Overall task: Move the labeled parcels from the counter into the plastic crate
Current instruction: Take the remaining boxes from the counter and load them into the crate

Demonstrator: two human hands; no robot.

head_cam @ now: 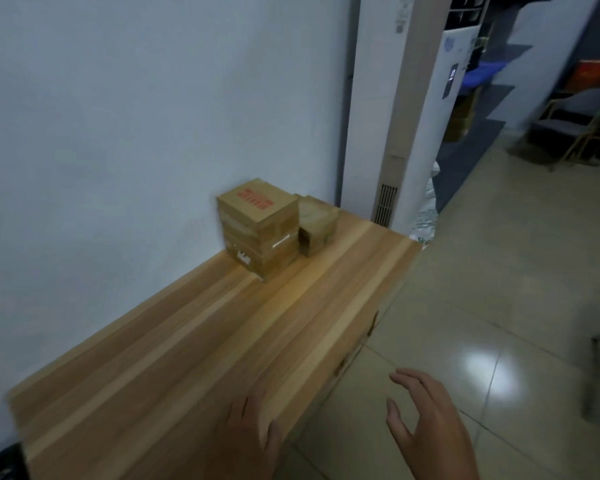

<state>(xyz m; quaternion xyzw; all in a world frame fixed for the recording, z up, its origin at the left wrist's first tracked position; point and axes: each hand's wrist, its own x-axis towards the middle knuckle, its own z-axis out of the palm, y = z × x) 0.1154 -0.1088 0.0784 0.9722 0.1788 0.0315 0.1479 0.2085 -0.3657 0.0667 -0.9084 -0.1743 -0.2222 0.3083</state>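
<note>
Wooden counter (194, 341), pale and darker plank stripes, set against white wall (118, 116). Glossy tiled floor (482, 306) to right. Tall white air conditioner (413, 116) past counter's far end; grey shelves (492, 95) and chair (575, 123) behind, blurred.

Parcels (257, 233): cardboard stack at counter's far end by wall, small box (317, 226) touching its right side. Red print on top parcel, white marks lower down, all too blurred to read.

Left hand (253, 434) at counter's near edge, fingers loose, holding nothing; contact unclear. Right hand (426, 420) over floor, fingers spread, holding nothing. Hands apart.
</note>
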